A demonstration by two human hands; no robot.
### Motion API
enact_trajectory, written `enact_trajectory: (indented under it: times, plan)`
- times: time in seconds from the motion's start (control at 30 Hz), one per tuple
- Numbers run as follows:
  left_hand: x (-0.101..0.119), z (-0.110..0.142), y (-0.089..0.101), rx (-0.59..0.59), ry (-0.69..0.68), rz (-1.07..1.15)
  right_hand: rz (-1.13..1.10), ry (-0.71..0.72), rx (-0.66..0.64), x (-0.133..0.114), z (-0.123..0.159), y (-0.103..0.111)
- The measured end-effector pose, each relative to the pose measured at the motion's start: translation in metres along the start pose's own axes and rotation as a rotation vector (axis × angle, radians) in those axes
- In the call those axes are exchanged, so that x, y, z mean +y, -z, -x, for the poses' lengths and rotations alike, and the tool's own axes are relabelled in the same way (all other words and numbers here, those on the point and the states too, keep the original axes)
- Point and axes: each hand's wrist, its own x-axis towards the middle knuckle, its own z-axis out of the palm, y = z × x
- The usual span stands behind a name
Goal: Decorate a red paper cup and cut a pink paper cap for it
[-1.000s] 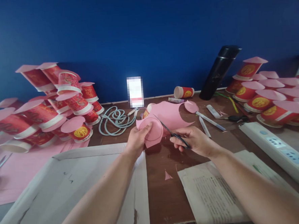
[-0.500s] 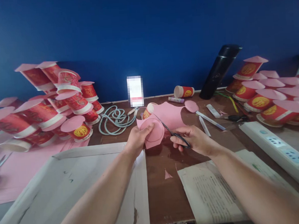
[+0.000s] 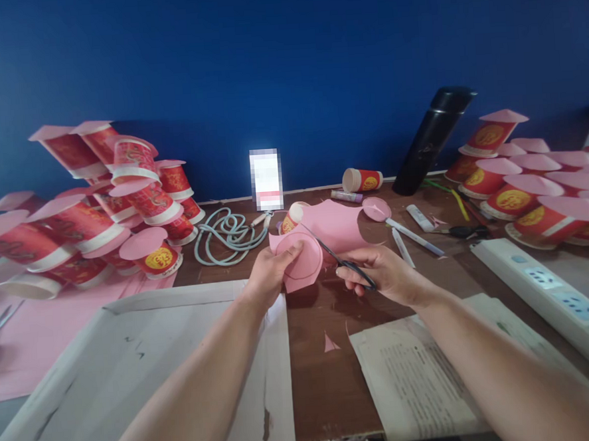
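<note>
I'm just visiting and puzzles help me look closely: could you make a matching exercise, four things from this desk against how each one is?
1. Left hand
2. Bottle
3. Cable
4. Right hand

A. lying in loops
B. gripping scissors
C. pinching pink paper
D. black, near the wall

Pairs: 1-C, 2-D, 3-A, 4-B

Black flask (image 3: 434, 142), coiled cable (image 3: 231, 236), white power strip (image 3: 553, 301)
</note>
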Motion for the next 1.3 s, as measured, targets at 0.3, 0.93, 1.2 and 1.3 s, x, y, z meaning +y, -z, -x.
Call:
enact_trajectory:
  times: [0.3, 0.93, 1.2, 1.3]
  plan:
    - [0.000, 0.000, 0.000, -0.021, -0.010, 0.012, -0.016, 0.007, 0.001, 0.003, -0.001, 0.002]
    - [-0.001, -0.001, 0.002, -0.030, -0.001, -0.028, 0.015, 0.018, -0.019, 0.001, 0.001, 0.008]
    - [-0.001, -0.001, 0.003, -0.059, -0.019, -0.032, 0.017, 0.008, -0.020, 0.003, 0.001, 0.010]
    - [-0.001, -0.001, 0.002, -0.049, -0.035, -0.037, 0.009, 0.006, -0.025, 0.004, 0.001, 0.011]
